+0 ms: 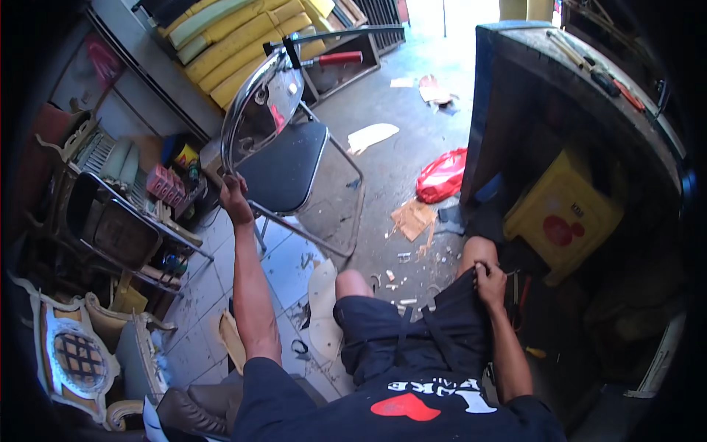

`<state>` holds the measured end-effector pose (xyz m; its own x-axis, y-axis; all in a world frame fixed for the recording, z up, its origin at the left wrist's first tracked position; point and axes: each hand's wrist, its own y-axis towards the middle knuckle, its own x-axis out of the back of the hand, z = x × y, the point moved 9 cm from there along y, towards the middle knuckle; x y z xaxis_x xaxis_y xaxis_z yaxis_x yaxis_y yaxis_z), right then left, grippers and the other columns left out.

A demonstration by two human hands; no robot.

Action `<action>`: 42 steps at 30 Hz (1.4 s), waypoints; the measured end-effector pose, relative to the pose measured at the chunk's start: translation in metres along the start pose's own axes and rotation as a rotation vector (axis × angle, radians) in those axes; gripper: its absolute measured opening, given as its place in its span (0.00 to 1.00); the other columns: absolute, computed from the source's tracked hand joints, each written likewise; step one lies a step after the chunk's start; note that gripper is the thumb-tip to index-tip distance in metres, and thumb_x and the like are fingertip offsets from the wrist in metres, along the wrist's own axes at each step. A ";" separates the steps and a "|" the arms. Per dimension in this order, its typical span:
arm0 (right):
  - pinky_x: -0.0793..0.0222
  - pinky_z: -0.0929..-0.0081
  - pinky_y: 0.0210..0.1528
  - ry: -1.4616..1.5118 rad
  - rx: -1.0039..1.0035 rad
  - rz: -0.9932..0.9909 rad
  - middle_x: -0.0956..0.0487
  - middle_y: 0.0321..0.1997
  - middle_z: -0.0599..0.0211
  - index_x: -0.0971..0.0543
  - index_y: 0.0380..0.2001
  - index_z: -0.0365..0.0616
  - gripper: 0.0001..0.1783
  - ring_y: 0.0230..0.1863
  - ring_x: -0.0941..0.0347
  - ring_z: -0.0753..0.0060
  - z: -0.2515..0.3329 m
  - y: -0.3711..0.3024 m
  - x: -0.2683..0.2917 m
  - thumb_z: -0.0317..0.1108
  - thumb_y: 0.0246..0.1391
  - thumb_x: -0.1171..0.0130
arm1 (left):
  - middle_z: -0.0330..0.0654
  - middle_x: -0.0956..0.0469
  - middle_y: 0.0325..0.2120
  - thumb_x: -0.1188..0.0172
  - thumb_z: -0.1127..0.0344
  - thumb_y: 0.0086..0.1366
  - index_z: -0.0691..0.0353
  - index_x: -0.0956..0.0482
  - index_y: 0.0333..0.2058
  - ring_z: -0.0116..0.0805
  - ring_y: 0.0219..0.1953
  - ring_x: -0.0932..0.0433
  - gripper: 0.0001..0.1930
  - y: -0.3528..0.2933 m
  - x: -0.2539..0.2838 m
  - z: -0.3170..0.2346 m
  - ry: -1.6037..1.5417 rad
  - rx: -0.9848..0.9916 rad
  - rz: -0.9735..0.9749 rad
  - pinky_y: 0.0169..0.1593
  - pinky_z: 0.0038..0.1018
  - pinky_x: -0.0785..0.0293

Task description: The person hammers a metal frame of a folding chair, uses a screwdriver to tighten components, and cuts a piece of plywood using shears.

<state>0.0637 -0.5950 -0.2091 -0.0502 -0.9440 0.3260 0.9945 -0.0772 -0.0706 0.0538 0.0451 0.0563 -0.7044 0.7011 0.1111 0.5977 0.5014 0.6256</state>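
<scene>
Black shirt cloth with a red heart (pixel 406 406) fills the bottom of the frame, and above it lie the seated person's dark shorts (pixel 456 324). From there the left forearm runs up to the left hand (pixel 236 200), left of centre, whose fingers are closed around the tubing of a chrome-framed chair (pixel 289 163). Right of centre, the right hand (pixel 490 284) is curled at the hem of the shorts over the thigh; whether it pinches the cloth cannot be told.

The chair stands in the upper left-centre, its dark seat in place on the frame. A bar clamp with a red handle (pixel 340 58) sits at the top of its shiny backrest (pixel 278 99). Judging by that, the seat looks done, while work at the backrest seems unfinished with the clamp there; how tight it is, and what is fastened beneath, does not show.

Scraps of cardboard (pixel 413 219) and a red plastic bag (pixel 442 177) lie on the floor near the middle. Hand tools (pixel 567 51) rest on the worktop at upper right, well apart from both hands.
</scene>
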 end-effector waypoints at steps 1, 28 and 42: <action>0.28 0.79 0.26 0.013 0.024 -0.009 0.21 0.25 0.71 0.16 0.44 0.39 0.12 0.23 0.25 0.82 0.006 0.002 -0.003 0.33 0.64 0.43 | 0.34 0.37 0.23 0.58 0.33 0.73 0.58 0.32 0.30 0.25 0.27 0.38 0.30 0.000 -0.006 -0.009 0.008 -0.002 0.022 0.34 0.25 0.43; 0.30 0.73 0.31 0.197 -0.119 0.679 0.20 0.26 0.57 0.18 0.39 0.37 0.08 0.25 0.22 0.68 -0.065 -0.070 -0.135 0.28 0.61 0.42 | 0.50 0.25 0.30 0.67 0.24 0.68 0.63 0.32 0.36 0.47 0.40 0.24 0.40 -0.043 0.223 -0.023 0.188 0.201 -0.627 0.60 0.41 0.31; 0.27 0.62 0.37 0.038 -0.072 0.688 0.18 0.33 0.51 0.19 0.39 0.37 0.08 0.33 0.20 0.49 -0.098 -0.068 -0.128 0.28 0.59 0.42 | 0.44 0.31 0.30 0.67 0.29 0.71 0.59 0.35 0.35 0.40 0.37 0.29 0.34 -0.037 0.221 -0.026 0.226 0.211 -0.540 0.54 0.37 0.28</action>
<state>-0.0064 -0.5004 -0.3385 0.5854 -0.7963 0.1521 0.7929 0.5233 -0.3121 -0.1337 0.1683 0.0778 -0.9781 0.2079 -0.0031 0.1815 0.8608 0.4754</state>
